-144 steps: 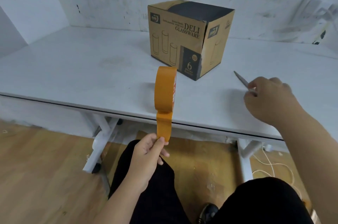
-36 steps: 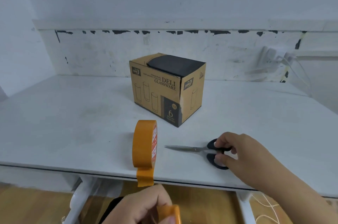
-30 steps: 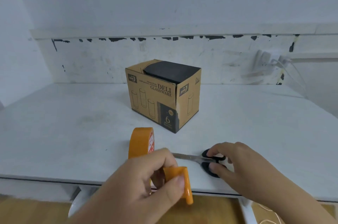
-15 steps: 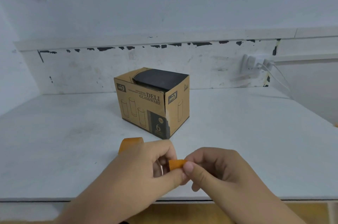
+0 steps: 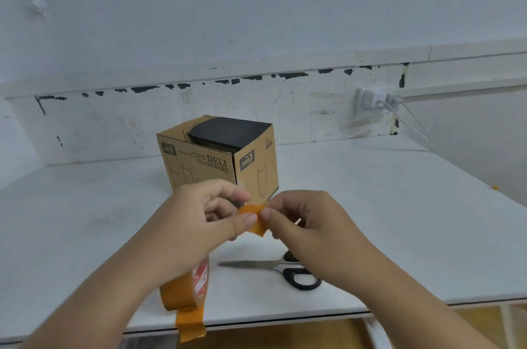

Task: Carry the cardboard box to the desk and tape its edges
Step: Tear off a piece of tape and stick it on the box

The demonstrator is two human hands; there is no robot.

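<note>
Two bare forearms are seen, ending in the left hand [image 5: 196,223] and right hand [image 5: 310,223]; no sleeves, rings or watches are worn.

Brown cardboard box [image 5: 219,162] printed "DELI GLASSWARE", upright on white desk [image 5: 385,206] just beyond both hands, dark panel on top. Orange tape roll [image 5: 185,288] on edge beneath left wrist; cut tape strip [image 5: 252,219] pinched between both hands.

A plain workroom or home work corner: a white desk [image 5: 370,206] against a scuffed white wall [image 5: 256,6] with chipped paint, a wall socket [image 5: 370,100] with plugged white cables [image 5: 413,123], and wood flooring [image 5: 285,337] beneath.
</note>
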